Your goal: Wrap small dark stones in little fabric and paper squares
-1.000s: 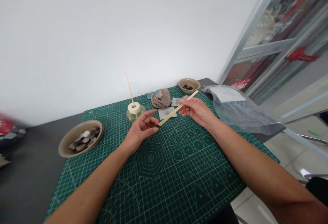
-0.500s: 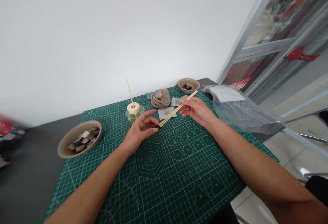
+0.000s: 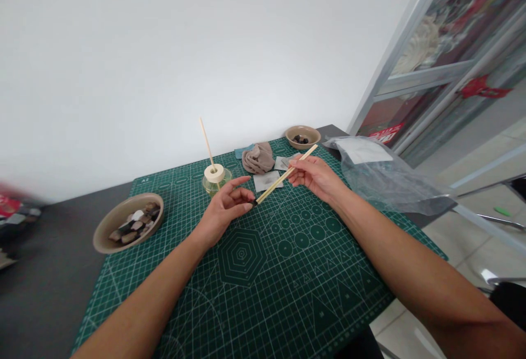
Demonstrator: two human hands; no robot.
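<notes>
My right hand (image 3: 314, 177) is closed around a pair of light wooden chopsticks (image 3: 283, 177), which slant down to the left. At their lower tips is a small dark piece (image 3: 255, 203), which my left hand (image 3: 232, 203) pinches between thumb and finger, its other fingers loosely bent. Behind my left hand stands a glass jar (image 3: 211, 186) topped by a round wooden lid (image 3: 214, 172), with a thin stick (image 3: 206, 142) rising from it. Two pale squares (image 3: 263, 182) lie beyond the chopsticks, beside a crumpled brown cloth (image 3: 258, 158).
On the left, a tan bowl (image 3: 101, 233) holds several stones. A smaller tan bowl (image 3: 314, 138) with dark stones sits at the back right. A clear plastic bag (image 3: 382, 178) covers the right part of the green mat (image 3: 271, 293). A white wall (image 3: 205, 46) rises behind.
</notes>
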